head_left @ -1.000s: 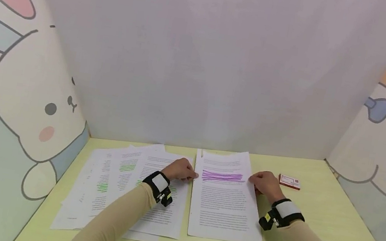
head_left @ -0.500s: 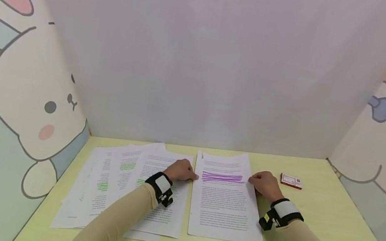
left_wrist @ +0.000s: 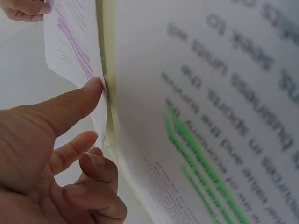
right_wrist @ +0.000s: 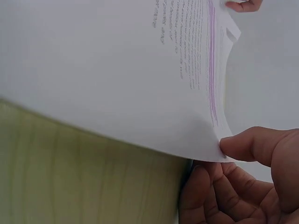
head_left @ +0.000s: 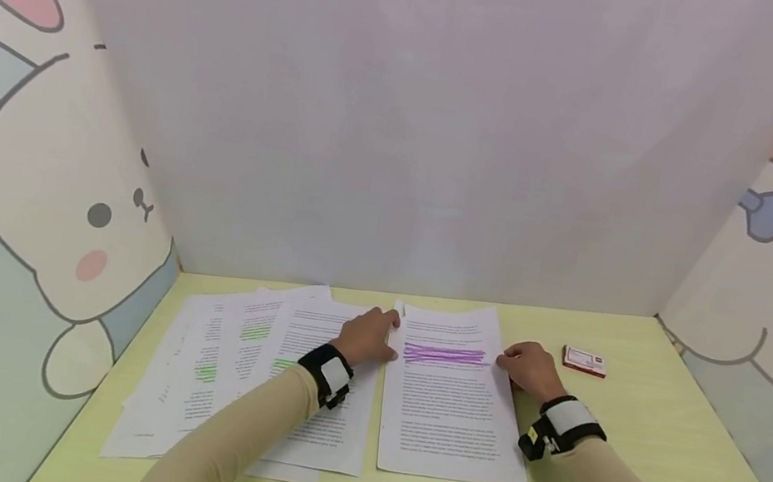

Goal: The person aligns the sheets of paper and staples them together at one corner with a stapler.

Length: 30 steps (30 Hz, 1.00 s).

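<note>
Printed sheets (head_left: 449, 419) with a purple highlighted band lie in front of me, their upper part raised a little. At their left edge is my left hand (head_left: 366, 337), thumb and forefinger spread apart. In the left wrist view its thumb (left_wrist: 86, 95) touches the sheet edge, while the other fingers bend loosely. My right hand (head_left: 531, 371) pinches the right edge. The right wrist view has that thumb (right_wrist: 233, 145) on top of the paper and the fingers (right_wrist: 198, 186) underneath. A narrow strip of another sheet shows at the top left corner.
Left of the sheets, several overlapping printed pages (head_left: 237, 369) with green highlighting lie under my left forearm. A small red and white box (head_left: 583, 361) sits beyond my right hand. The yellow table (head_left: 656, 452) meets a grey back wall (head_left: 430, 155) and cartoon-printed side panels.
My left hand has loosened from its tighter hold, its forefinger now reaching up toward the sheets' top left corner. The right hand keeps its pinch. The papers have barely moved.
</note>
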Motion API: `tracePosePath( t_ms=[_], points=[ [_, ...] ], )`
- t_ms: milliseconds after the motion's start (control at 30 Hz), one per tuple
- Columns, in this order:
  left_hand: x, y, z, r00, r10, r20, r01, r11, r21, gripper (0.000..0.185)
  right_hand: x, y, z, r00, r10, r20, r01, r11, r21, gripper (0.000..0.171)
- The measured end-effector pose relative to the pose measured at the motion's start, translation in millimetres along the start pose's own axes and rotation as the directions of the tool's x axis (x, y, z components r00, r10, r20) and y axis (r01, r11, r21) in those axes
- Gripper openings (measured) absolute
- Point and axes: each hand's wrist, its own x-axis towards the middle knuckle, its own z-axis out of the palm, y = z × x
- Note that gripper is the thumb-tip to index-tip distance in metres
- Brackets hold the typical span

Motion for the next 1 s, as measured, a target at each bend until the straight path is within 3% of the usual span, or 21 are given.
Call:
tracePosePath(
  t_ms=[67,167,300,467,667,1000],
  points=[
    [-0.5,1.9,-1.3,1.0,0.0,0.011,0.0,0.999,0.034,0.066,-0.7,-0.3,0.1,1.0,-0.004,0.004,0.004,1.0,-0.002,0.027],
    [-0.9,0.5,-1.8,0.999,-0.009,0.047,0.005,0.997,0.078,0.074,-1.9,-0.8,-0.1,1.0,-0.003,0.009,0.003,1.0,-0.001,0.031],
    [0.1,-4.3,-1.1,0.997,-0.007,0.079,0.0,0.996,0.085,0.071,-1.4,0.7,1.1,1.0,-0.004,0.003,0.004,1.0,-0.012,0.031],
    [4.3,-8.5,1.2,0.997,0.007,0.075,-0.013,0.997,0.071,0.071,2.2,6.1,3.3,1.0,-0.027,-0.012,0.026,0.996,-0.081,0.031],
    [4.1,-7.0,-1.9,0.996,0.003,0.089,-0.008,0.999,0.053,0.071,5.6,11.4,3.5,0.998,-0.062,-0.014,0.059,0.986,-0.158,0.051],
    [-1.5,-7.3,-7.4,0.996,0.016,0.084,-0.016,1.0,0.006,0.07,1.4,1.1,-2.1,0.993,-0.112,0.037,0.117,0.966,-0.229,0.039]
  ],
)
